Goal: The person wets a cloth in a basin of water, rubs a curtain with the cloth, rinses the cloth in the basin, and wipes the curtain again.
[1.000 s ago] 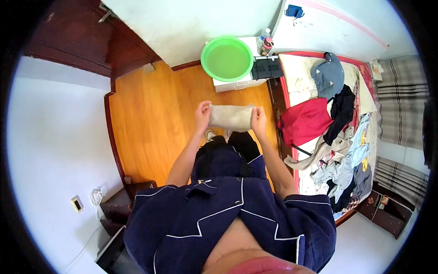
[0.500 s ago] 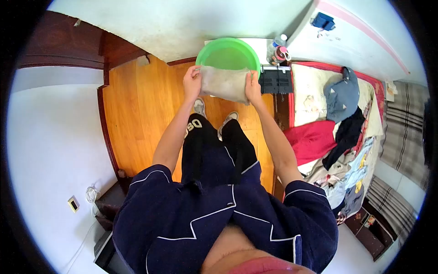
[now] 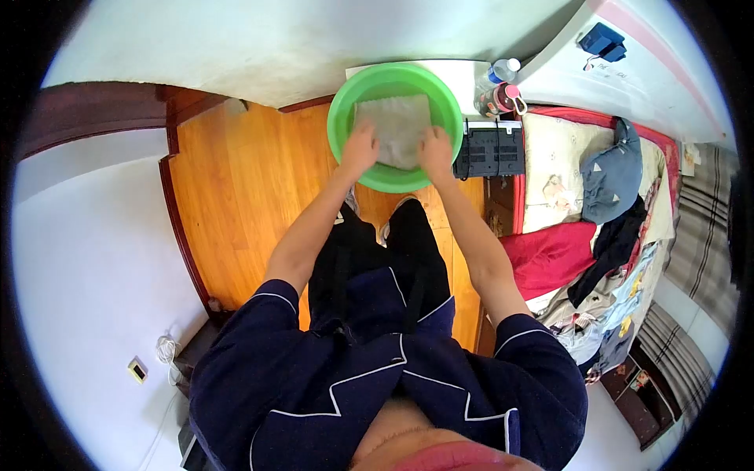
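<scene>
A greyish cloth [image 3: 399, 125] lies spread flat inside a round green basin [image 3: 339, 118]. My left hand [image 3: 360, 149] is at the cloth's left edge, its fingers closed on it over the basin's near left part. On the opposite side, my right hand [image 3: 435, 151] grips the right edge of the cloth. Both hands are within the basin's rim and slightly blurred. The cloth partly hides the basin's bottom.
The basin stands on a white surface [image 3: 455, 74] against the wall. To its right are a plastic bottle [image 3: 503, 71], a dark bottle with a pink cap [image 3: 498, 100] and a black box-like device [image 3: 496, 151]. A bed [image 3: 546, 169] with several clothes runs along the right. Wooden floor [image 3: 243, 180] lies left.
Both hands have lowered the cloth from above the basin's near rim into the basin. The view has shifted slightly.
</scene>
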